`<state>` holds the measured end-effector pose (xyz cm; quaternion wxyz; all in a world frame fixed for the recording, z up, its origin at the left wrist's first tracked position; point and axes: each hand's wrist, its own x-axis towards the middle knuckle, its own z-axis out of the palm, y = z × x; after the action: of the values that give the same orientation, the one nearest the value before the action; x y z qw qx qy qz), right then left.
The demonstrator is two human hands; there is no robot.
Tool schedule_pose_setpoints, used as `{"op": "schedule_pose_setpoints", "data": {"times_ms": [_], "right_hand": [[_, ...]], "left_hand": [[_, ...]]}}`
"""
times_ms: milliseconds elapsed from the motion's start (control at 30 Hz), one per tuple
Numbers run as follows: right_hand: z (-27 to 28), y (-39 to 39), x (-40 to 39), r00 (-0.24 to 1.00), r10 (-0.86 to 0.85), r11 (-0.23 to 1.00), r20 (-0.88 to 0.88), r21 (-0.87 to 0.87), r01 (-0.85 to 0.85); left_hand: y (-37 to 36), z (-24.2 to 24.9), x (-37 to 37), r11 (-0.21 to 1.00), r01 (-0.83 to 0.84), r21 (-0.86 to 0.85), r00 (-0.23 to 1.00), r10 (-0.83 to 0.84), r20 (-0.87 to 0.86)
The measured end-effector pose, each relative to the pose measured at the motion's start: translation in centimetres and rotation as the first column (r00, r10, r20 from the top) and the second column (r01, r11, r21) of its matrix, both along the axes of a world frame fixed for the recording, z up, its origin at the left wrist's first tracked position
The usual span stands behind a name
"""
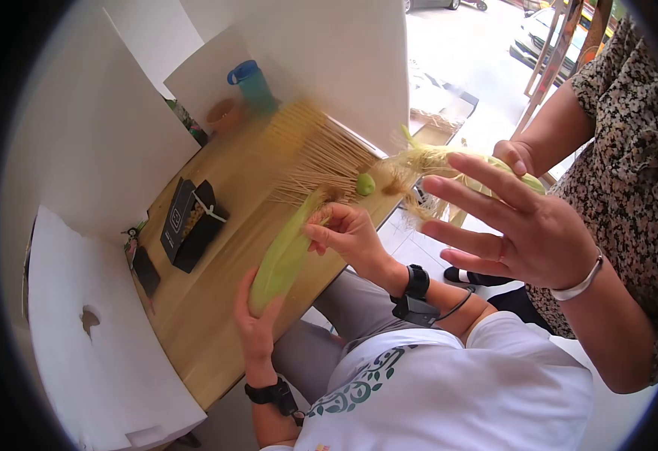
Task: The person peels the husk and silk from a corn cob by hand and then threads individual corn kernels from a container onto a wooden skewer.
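Observation:
An ear of corn in its pale green husk (280, 259) is held at a slant above the table's near edge. My left hand (256, 319) is closed around its lower end. Up near the tip, with its brown silk, my right hand (348, 234) pinches at the husk with thumb and fingers. Both wrists carry black straps with small devices. Behind the tip lie many thin wooden sticks (321, 154) in a spread bundle. A small round green thing (365, 184) sits beside them on the wooden table (216, 316).
At my right, a person in a floral top (622, 150) holds another ear of corn (487, 161) with loose silk; that person's other hand (547, 233) is spread in front. A black box (190, 225), dark flat object (146, 270), blue cup (252, 86) and brown pot (222, 115) stand farther off.

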<state>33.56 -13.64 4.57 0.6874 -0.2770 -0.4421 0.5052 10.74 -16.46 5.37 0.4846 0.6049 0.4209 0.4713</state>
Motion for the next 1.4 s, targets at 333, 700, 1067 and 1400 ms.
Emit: {"op": "schedule_pose_setpoints", "data": {"times_ms": [333,700,1067,1400], "right_hand": [[-0.4,-1.6,1.3,0.994,0.109,0.993,-0.012,-0.034,-0.109],[-0.9,-1.9,1.5,0.993,0.115,0.991,-0.031,-0.057,-0.117],[-1.2,-2.0,1.9,0.990,0.112,0.990,-0.087,-0.076,-0.118],[-1.4,-3.0,3.9,0.997,0.054,0.993,-0.063,-0.102,-0.061]], "left_hand": [[-0.3,0.8,0.7,0.999,-0.034,0.002,0.988,0.033,0.149],[-0.4,0.9,0.6,1.000,0.015,0.025,0.995,-0.017,0.097],[-0.3,1.0,0.7,0.999,0.027,0.036,0.998,-0.029,0.062],[-0.5,1.9,1.6,0.993,0.074,0.097,0.991,-0.062,-0.116]]}}
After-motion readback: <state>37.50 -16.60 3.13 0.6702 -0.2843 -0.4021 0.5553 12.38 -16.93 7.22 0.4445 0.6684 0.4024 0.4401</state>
